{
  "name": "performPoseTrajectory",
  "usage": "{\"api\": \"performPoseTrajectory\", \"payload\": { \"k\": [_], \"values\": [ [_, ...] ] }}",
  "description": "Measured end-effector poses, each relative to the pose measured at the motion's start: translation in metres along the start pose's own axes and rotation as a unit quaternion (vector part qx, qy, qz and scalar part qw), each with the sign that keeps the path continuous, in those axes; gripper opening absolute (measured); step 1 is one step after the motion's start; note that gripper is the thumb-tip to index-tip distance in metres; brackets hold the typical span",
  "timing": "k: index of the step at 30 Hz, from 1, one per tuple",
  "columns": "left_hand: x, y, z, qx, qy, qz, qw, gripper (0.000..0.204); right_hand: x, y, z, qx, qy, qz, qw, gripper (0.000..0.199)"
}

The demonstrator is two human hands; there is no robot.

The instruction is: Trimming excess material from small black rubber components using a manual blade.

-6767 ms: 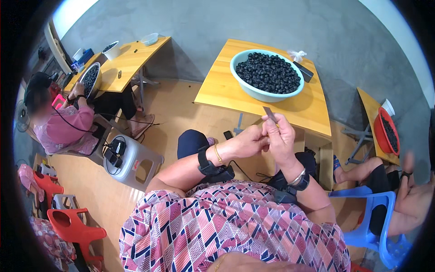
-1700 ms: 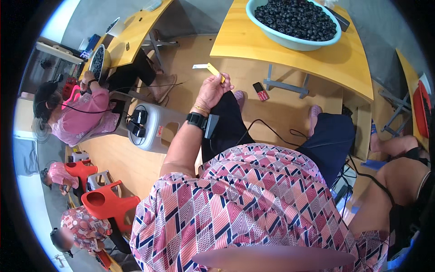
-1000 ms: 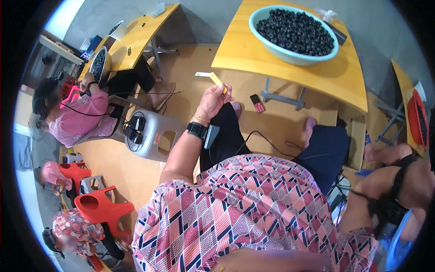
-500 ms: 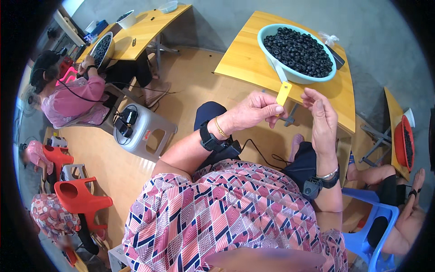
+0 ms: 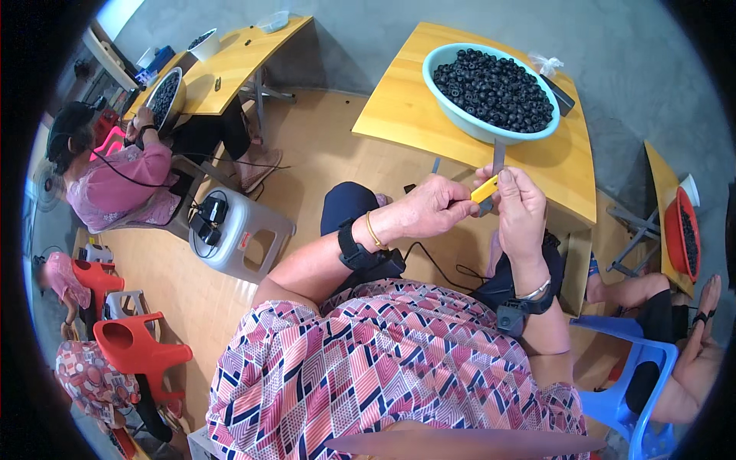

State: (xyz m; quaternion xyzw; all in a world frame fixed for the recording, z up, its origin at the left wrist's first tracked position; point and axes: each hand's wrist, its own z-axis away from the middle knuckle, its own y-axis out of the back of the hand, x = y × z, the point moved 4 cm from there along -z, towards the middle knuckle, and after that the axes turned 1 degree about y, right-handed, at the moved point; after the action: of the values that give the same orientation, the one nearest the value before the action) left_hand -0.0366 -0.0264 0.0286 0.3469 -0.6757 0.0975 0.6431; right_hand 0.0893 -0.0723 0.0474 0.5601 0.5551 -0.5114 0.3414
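Note:
In front of my body, both hands are closed on a small knife with a yellow handle point(image 5: 484, 190) and a flat grey blade point(image 5: 499, 156). My left hand point(image 5: 431, 207) pinches the lower end of the handle. The fingers of my right hand point(image 5: 521, 218) close where handle and blade meet, partly covering that joint. The blade stands up at an angle to the handle, its tip close to the near rim of a light blue bowl point(image 5: 460, 125). Small black round pieces point(image 5: 494, 88), some with a hole in the middle, fill that bowl.
The bowl stands on a yellow wooden table point(image 5: 391, 107), beside a clear plastic bag point(image 5: 546, 63) and a dark block point(image 5: 558, 96). A grey stool point(image 5: 241, 230) with black devices is to the left. Co-workers sit left and right; a red bowl point(image 5: 678, 238) is at right.
My right hand has moved in and closed on the knife; before, it was open beside it. The handle has swung from nearly upright to a slant.

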Motion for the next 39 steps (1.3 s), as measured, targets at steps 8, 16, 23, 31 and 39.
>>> {"api": "performPoseTrajectory", "payload": {
  "k": [8, 16, 23, 31, 39],
  "values": [
    [-0.003, 0.002, -0.004, -0.016, -0.002, -0.068, 0.998, 0.016, -0.008, 0.006, -0.001, 0.007, 0.075, 0.176, 0.981, 0.025],
    [-0.002, -0.003, -0.021, 0.056, -0.032, -0.048, 0.997, 0.015, 0.015, 0.016, -0.006, 0.111, 0.12, 0.007, 0.987, 0.025],
    [-0.02, -0.017, -0.032, 0.096, -0.062, -0.05, 0.992, 0.011, 0.033, 0.024, -0.013, 0.167, 0.076, -0.111, 0.977, 0.027],
    [0.02, -0.014, -0.029, 0.086, -0.099, -0.077, 0.988, 0.014, 0.003, 0.023, -0.012, 0.112, 0.067, -0.139, 0.982, 0.026],
    [0.046, 0.044, -0.078, 0.189, -0.197, -0.364, 0.89, 0.015, -0.046, 0.047, -0.031, 0.115, 0.144, -0.149, 0.972, 0.021]
  ]
}}
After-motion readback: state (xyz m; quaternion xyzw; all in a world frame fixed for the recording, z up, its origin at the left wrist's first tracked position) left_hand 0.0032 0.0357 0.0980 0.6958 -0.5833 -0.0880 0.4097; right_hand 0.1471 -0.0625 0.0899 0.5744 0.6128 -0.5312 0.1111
